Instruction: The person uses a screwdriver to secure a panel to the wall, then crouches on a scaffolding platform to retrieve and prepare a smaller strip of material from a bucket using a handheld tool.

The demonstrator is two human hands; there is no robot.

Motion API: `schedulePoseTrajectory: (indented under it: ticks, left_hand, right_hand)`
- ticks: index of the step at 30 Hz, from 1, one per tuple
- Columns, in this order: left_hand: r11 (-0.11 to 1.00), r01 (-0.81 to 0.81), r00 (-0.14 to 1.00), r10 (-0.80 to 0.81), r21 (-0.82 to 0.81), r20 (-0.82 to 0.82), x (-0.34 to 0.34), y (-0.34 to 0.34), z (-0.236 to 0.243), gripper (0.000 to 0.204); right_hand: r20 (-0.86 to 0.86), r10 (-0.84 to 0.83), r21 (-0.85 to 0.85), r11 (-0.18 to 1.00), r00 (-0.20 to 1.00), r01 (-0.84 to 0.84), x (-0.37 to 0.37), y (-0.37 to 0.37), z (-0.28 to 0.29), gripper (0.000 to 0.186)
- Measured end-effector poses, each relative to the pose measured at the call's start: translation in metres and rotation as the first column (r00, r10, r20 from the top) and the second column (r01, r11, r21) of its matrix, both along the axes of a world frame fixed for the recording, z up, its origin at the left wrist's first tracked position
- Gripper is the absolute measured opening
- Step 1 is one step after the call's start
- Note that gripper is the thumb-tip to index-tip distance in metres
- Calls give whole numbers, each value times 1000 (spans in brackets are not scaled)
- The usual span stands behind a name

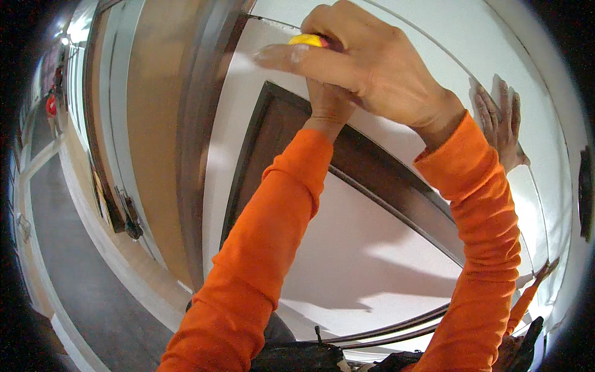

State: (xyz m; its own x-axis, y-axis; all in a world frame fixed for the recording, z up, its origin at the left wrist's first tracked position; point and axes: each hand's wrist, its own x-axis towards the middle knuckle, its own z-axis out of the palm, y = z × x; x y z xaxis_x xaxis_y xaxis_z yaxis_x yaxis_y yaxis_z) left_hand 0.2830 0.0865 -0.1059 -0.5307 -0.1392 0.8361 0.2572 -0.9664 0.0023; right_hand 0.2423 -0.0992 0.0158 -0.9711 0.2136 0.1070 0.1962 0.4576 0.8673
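My right hand (378,68) is closed around a small yellow-and-red piece (308,41) that looks like a tool handle; most of it is hidden inside the fist. A thumb or finger stretches left from this fist and is slightly blurred, with a whitish tip. My left hand (328,102) is raised just behind and below the right, and only its wrist and lower part show. The right hand hides its fingers. Both hands are up against a white panel (238,68) with a dark brown frame (372,158) set in it.
Another person's hand (505,127) lies spread on the white panel at the right. Lower down, a second hand (545,271) with an orange sleeve touches it. A brown board (158,124) stands to the left. Beyond runs a grey floor (93,248), with a person in red (52,106) far off.
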Motion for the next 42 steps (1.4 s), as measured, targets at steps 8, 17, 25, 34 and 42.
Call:
schedulePoseTrajectory:
  ticks: [8,17,25,34,42]
  left_hand:
    - [985,154,987,-149,-82,68,-4,-6,9,37]
    - [762,648,756,-638,-21,147,-4,-17,16,34]
    - [980,-103,991,115,-169,67,-9,-7,17,33]
    - [984,26,1000,-23,-174,15,-23,-24,27,31]
    - [975,-86,992,66,-204,-107,-14,-44,23,45]
  right_hand:
    - [-104,90,-173,979,990,-108,12,7,-6,52]
    - [-108,179,-25,983,978,-183,14,27,-21,55]
    - [-254,139,-180,966,957,-188,12,22,3,42]
    - [-880,474,453,852,20,-263,73,-36,-59,32]
    - [-982,151,122,966,-115,228,185,-78,-98,49]
